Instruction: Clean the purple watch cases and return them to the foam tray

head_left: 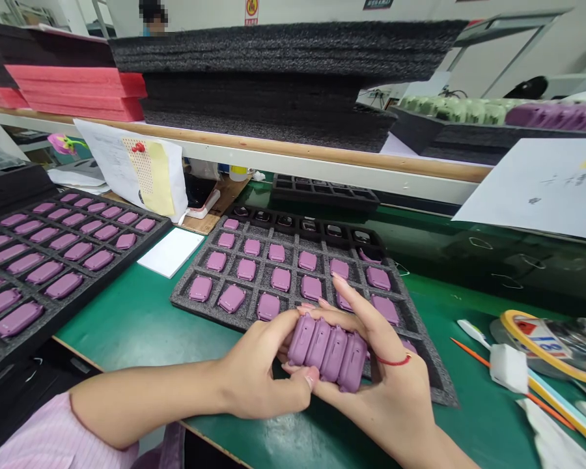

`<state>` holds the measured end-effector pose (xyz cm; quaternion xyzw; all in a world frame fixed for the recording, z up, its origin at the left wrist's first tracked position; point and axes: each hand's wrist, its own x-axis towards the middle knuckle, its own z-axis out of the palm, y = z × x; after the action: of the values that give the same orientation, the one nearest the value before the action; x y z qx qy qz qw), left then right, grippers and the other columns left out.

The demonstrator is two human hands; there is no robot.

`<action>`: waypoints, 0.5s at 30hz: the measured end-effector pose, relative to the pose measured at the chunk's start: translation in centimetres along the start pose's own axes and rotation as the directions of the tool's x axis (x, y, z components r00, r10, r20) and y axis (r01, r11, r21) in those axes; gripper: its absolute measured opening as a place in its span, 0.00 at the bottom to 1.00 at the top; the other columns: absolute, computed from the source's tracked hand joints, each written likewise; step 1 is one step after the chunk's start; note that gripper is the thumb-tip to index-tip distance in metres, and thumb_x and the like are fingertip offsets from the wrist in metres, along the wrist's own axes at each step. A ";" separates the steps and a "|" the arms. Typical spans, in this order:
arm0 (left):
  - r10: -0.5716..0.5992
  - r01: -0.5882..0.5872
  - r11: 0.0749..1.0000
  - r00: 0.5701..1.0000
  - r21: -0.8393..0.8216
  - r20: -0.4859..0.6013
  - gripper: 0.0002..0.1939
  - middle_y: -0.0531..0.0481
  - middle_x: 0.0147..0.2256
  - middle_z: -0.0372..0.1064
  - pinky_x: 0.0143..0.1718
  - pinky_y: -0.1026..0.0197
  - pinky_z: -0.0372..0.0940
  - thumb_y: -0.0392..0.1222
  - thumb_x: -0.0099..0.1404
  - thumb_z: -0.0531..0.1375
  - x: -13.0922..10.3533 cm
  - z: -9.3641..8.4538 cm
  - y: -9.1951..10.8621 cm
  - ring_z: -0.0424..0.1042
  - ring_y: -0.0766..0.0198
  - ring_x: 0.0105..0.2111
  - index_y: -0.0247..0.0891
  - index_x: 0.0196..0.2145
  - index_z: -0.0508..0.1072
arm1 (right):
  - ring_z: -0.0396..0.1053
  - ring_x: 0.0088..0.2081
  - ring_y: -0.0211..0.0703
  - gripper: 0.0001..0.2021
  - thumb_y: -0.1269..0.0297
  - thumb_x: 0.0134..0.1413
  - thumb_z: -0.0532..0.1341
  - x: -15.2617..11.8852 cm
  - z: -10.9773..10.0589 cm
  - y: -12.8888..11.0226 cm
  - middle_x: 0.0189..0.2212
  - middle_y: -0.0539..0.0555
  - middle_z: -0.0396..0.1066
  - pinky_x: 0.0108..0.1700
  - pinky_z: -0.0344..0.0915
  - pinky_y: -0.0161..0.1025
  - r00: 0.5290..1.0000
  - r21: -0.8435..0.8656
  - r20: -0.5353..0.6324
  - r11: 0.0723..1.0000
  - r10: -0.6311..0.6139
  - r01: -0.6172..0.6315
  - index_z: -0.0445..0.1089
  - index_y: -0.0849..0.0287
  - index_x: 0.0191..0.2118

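A row of several purple watch cases (pixel 328 352), standing side by side on edge, is gripped between my two hands above the front of a foam tray. My left hand (pixel 268 365) closes on the row's left end, with the thumb below and the fingers behind. Around the right end and underside wraps my right hand (pixel 395 384), its index finger stretched along the far side. Under and beyond the hands lies the black foam tray (pixel 442 384), whose compartments hold more purple cases (pixel 280 279). Dark glossy pieces (pixel 308 225) fill its back row. My hands hide some front compartments.
Another foam tray (pixel 159 229) of purple cases is at left, beside a white paper pad (pixel 172 251). At right are a tape roll (pixel 547 345), a toothbrush (pixel 474 333) and a white block (pixel 508 368). A shelf (pixel 283 151) carrying foam stacks (pixel 273 58) crosses behind.
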<state>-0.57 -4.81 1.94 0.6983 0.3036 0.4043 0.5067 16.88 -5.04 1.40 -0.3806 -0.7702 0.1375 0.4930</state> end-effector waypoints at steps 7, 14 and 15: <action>-0.010 0.010 1.000 1.000 0.010 0.007 0.11 0.54 0.27 0.61 0.27 0.61 0.61 0.39 0.59 0.57 -0.1 0.0 0.0 0.61 0.66 0.25 0.35 0.40 0.66 | 0.78 0.51 0.54 0.45 0.60 0.49 0.72 -0.2 0.0 0.1 0.49 0.56 0.78 0.55 0.76 0.49 1.000 0.016 0.011 1.000 0.010 -0.010 0.52 0.53 0.71; -0.029 0.029 0.999 1.000 0.016 -0.012 0.13 0.55 0.26 0.61 0.25 0.63 0.61 0.38 0.57 0.57 -0.1 0.1 0.1 0.60 0.67 0.24 0.35 0.41 0.66 | 0.78 0.50 0.53 0.45 0.62 0.49 0.72 -0.2 0.0 0.0 0.49 0.56 0.78 0.54 0.77 0.46 1.000 -0.005 0.015 1.000 -0.001 0.001 0.53 0.53 0.70; -0.022 0.022 1.000 1.000 0.013 -0.008 0.14 0.55 0.26 0.60 0.25 0.63 0.60 0.37 0.56 0.57 -0.1 0.1 0.1 0.60 0.67 0.23 0.34 0.42 0.66 | 0.78 0.50 0.53 0.45 0.60 0.49 0.72 -0.2 0.0 0.0 0.49 0.55 0.78 0.54 0.77 0.46 1.000 -0.006 0.015 1.000 0.002 -0.001 0.53 0.53 0.70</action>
<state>-0.54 -4.93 2.04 0.6965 0.3159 0.3996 0.5053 16.96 -5.14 1.30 -0.3817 -0.7741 0.1384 0.4858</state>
